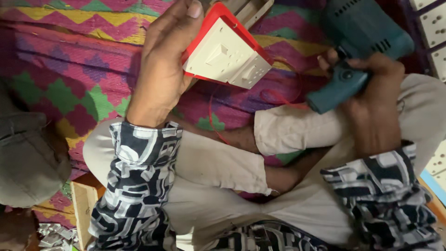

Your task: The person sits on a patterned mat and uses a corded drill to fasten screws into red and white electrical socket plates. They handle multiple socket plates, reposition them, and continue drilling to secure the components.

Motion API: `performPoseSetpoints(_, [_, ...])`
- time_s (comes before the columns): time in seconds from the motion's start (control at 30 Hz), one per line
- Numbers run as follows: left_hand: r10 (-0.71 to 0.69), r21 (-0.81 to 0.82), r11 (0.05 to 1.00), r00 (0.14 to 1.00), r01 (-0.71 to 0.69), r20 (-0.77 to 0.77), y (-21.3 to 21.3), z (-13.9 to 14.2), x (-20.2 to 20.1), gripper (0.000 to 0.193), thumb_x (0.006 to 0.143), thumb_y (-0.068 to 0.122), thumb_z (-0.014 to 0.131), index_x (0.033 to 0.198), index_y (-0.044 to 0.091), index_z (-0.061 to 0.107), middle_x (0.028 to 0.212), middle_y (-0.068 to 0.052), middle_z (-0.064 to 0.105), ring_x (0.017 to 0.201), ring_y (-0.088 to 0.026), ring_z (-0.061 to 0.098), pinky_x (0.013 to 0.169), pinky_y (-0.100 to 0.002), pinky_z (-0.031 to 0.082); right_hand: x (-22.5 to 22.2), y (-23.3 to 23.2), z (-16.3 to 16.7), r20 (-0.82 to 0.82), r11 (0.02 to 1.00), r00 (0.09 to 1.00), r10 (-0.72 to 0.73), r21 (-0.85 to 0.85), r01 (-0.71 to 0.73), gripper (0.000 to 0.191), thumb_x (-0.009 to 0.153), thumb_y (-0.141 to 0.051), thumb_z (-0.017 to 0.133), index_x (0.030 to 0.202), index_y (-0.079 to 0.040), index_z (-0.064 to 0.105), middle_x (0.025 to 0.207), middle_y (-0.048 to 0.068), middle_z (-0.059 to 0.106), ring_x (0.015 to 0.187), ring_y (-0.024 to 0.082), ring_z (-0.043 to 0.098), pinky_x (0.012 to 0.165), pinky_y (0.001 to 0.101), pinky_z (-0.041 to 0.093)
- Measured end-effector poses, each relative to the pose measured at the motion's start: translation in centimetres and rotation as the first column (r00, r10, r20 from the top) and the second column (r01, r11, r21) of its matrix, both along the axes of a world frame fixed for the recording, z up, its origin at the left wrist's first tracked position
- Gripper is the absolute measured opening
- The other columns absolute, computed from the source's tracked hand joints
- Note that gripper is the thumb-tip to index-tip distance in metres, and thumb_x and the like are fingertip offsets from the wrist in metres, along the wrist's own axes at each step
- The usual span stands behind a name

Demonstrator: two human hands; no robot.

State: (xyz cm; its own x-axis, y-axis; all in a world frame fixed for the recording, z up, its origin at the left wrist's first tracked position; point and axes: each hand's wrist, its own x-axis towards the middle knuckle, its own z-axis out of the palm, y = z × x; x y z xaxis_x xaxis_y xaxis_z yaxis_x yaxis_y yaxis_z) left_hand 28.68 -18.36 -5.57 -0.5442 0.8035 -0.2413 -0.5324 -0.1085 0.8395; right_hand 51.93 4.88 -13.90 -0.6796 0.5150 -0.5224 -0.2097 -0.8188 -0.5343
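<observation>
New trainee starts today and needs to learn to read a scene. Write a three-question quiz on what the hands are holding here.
1. True or false: the left hand holds the switch board by its red edge.
2. Which tool does the right hand grip? A) hammer B) teal power drill C) pliers
3. Fill in: the person sits cross-legged on a woven ____ with a zigzag pattern.

Key: 1 true; 2 B; 3 mat. A thin red wire hangs below the board.
</observation>
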Motion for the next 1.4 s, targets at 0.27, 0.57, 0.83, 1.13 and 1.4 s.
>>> performPoseSetpoints(0.27, [-0.014, 0.064, 0.998, 0.982, 0.027, -0.186, -0.2, 0.9, 0.9, 0.018, 0.114, 0.019, 0.060, 0.121, 0.003, 0.062, 0.109, 0.002, 0.060, 0.096, -0.005, 0.056, 0.090, -0.022, 0.048, -0.1, 3.5, -5.4, 0.106, 0.996, 0.992, -0.070, -0.051, 0.075, 0.039, 0.082, 0.001, 0.066, 0.119, 0.004, 0.054, 0.115, 0.019, 0.059, 0.106, 0.035, 0.065, 0.097, 0.0468, 0.060])
performPoseSetpoints(0.57, [0.032, 0.027, 0.999, 0.967, -0.026, -0.252, -0.1, 0.9, 1.7, 0.018, 0.113, 0.017, 0.062, 0.120, 0.001, 0.064, 0.106, -0.003, 0.065, 0.097, -0.007, 0.061, 0.090, -0.025, 0.051, -0.9, -2.0, -1.2, 0.349, -0.310, 0.762, -0.546, 0.760, -0.571, 0.069, 0.100, -0.012, 0.082, 0.152, 0.004, 0.040, 0.146, 0.021, 0.051, 0.137, 0.035, 0.051, 0.121, 0.0475, 0.045])
performPoseSetpoints(0.83, [0.047, 0.056, 0.997, 0.998, -0.044, -0.044, 0.6, 2.2, 1.5, 0.024, 0.108, 0.019, 0.058, 0.117, 0.001, 0.069, 0.094, -0.004, 0.071, 0.079, -0.009, 0.065, 0.069, -0.024, 0.053, -7.9, -11.4, 5.4, -0.047, 0.280, 0.972, 0.229, 0.960, -0.020, 0.097, 0.094, -0.016, 0.096, 0.162, -0.017, 0.026, 0.165, 0.005, 0.032, 0.150, 0.022, 0.041, 0.127, 0.0380, 0.041])
performPoseSetpoints(1.13, [-0.209, -0.102, 0.977, 0.923, 0.185, -0.323, 0.7, 2.4, 0.4, 0.017, 0.105, 0.011, 0.069, 0.117, -0.001, 0.070, 0.097, 0.000, 0.070, 0.086, -0.002, 0.064, 0.073, -0.021, 0.055, -7.2, -11.2, 5.6, -0.004, 0.127, 0.956, 0.292, 0.991, -0.035, 0.103, 0.084, -0.009, 0.099, 0.160, -0.022, 0.031, 0.165, 0.011, 0.031, 0.149, 0.025, 0.042, 0.122, 0.0436, 0.046])
performPoseSetpoints(1.4, [-0.038, -0.035, 0.999, 0.748, 0.019, -0.662, 1.7, 2.3, 2.6, 0.014, 0.114, 0.012, 0.061, 0.111, -0.002, 0.057, 0.100, -0.004, 0.065, 0.088, -0.008, 0.067, 0.074, -0.023, 0.058, -7.0, -11.1, 5.7, -0.085, 0.183, 0.943, 0.322, 0.983, 0.026, 0.100, 0.084, -0.004, 0.095, 0.159, -0.022, 0.032, 0.164, 0.014, 0.033, 0.149, 0.026, 0.041, 0.121, 0.0441, 0.046])
